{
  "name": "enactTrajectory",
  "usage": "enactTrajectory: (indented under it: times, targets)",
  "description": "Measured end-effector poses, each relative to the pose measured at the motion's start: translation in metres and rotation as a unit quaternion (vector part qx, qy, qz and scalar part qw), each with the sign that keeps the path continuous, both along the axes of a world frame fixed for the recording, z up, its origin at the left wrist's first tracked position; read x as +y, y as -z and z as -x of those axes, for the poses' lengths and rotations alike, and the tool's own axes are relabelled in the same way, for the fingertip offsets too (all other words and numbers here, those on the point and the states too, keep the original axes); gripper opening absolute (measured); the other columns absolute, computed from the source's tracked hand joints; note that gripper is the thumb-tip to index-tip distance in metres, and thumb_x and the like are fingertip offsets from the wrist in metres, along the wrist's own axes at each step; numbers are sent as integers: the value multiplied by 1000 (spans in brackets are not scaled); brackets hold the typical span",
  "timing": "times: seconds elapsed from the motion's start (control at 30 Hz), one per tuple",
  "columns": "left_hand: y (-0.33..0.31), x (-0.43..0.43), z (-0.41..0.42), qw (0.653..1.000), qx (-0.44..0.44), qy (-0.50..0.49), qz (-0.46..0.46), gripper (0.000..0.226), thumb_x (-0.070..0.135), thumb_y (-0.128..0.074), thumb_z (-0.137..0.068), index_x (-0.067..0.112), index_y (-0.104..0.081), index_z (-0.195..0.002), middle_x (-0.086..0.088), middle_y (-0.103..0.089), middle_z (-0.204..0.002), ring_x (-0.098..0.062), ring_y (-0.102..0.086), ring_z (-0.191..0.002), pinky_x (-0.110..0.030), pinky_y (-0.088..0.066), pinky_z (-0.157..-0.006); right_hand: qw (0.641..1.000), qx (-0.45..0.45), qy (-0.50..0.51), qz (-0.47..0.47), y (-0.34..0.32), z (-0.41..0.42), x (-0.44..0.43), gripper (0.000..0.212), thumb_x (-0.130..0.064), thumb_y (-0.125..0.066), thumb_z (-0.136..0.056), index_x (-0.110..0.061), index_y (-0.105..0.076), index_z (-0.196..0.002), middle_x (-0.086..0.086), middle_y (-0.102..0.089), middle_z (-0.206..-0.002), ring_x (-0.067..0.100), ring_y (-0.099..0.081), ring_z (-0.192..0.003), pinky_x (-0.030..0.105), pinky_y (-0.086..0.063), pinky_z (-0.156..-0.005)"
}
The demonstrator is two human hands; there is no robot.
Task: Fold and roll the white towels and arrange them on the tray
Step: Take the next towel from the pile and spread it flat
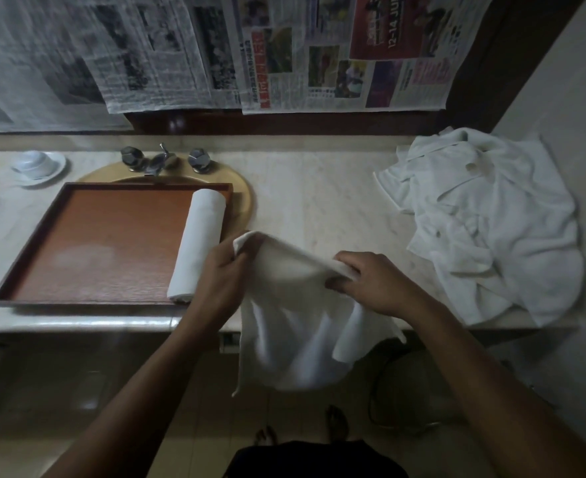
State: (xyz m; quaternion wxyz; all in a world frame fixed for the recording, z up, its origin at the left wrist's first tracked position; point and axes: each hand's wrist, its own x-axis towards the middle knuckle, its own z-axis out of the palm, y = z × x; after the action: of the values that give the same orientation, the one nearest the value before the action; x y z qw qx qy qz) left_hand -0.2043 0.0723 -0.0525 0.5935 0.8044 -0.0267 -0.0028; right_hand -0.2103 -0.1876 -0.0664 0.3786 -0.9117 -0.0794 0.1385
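Note:
A white towel [295,319] hangs over the counter's front edge, held up by both hands along its top edge. My left hand [220,274] pinches its left corner, and my right hand [370,281] grips the top edge farther right. A brown wooden tray [105,243] lies over the sink, left of the hands. One rolled white towel [198,243] lies along the tray's right side. A loose pile of white towels [488,225] sits on the counter at the right.
A marble counter [319,201] runs across the view. Taps [162,160] stand behind the tray, and a white cup on a saucer [38,167] sits at the far left. Newspaper sheets [215,50] cover the wall behind. The floor and my feet show below.

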Motion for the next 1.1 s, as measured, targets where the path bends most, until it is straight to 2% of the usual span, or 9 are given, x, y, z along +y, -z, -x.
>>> enactTrajectory:
  times: [0.07, 0.17, 0.23, 0.33, 0.5, 0.57, 0.7, 0.9, 1.1]
  targets:
    - [12, 14, 1, 999, 38, -12, -1, 34, 39, -47, -107, 21, -75, -97, -6, -72, -89, -2, -64, -79, -25, -51, -73, 998, 23, 1, 50, 15, 1, -17, 21, -41, -71, -94, -27, -61, -81, -8, -66, -80, 7, -64, -75, 31, -50, -67]
    - [36, 29, 10, 996, 81, -9, -43, 27, 33, -49, -107, 28, -73, -94, 0, -72, -88, 1, -64, -83, -17, -50, -71, 992, 76, 11, 104, 47, 9, -46, 25, -29, -71, -96, -25, -59, -75, -6, -64, -76, 14, -65, -75, 29, -48, -65]
    - [57, 41, 16, 990, 129, -3, -54, 22, 33, -52, -105, 30, -72, -96, 0, -72, -93, -11, -65, -93, -28, -53, -78, 985, 112, 4, 133, 67, 17, -63, 25, -20, -70, -95, -28, -61, -73, -6, -67, -78, 15, -67, -78, 29, -50, -67]
    - [88, 59, 26, 980, 179, 26, -81, 22, 36, -61, -100, 22, -77, -96, -3, -75, -86, -22, -70, -86, -44, -57, -76, 970, 178, -27, 166, 87, 32, -81, 26, -15, -70, -93, -32, -64, -75, -7, -67, -80, 13, -67, -81, 19, -47, -64]
    - [108, 62, 28, 972, 210, 66, -87, 24, 31, -74, -92, 11, -78, -78, 3, -69, -67, -9, -62, -63, -24, -44, -54, 967, 221, -36, 123, 99, 48, -106, 21, -32, -70, -96, -36, -67, -76, -7, -71, -82, 14, -69, -83, 25, -51, -72]
    - [109, 59, 19, 970, 224, 52, -77, 18, 31, -75, -91, 15, -80, -83, 2, -75, -73, -7, -69, -65, -22, -50, -55, 974, 206, -4, 91, 99, 43, -118, 20, -34, -73, -94, -33, -71, -74, -5, -72, -78, 15, -69, -80, 29, -53, -73]
    - [108, 52, -16, 973, 217, 33, -65, 21, 31, -70, -94, 12, -78, -93, -8, -76, -78, -22, -75, -78, -26, -59, -61, 991, 111, 65, 47, 95, 12, -135, 12, -35, -75, -92, -34, -77, -80, -9, -74, -77, 10, -71, -78, 35, -56, -73]
    - [106, 23, -85, 984, 172, 1, -53, 13, 14, -62, -102, 6, -72, -105, -13, -70, -94, -26, -69, -86, -18, -57, -62, 987, 27, 150, 54, 103, -61, -146, 20, -32, -73, -93, -15, -76, -83, 1, -72, -75, 18, -70, -73, 48, -60, -75]
    - [91, 1, -162, 984, 99, -92, -114, 19, 27, -79, -90, 10, -75, -82, -11, -69, -70, -20, -65, -64, -31, -54, -69, 979, -31, 182, 85, 96, -125, -156, 30, -34, -68, -97, -9, -71, -81, 4, -69, -72, 22, -68, -71, 36, -52, -67]
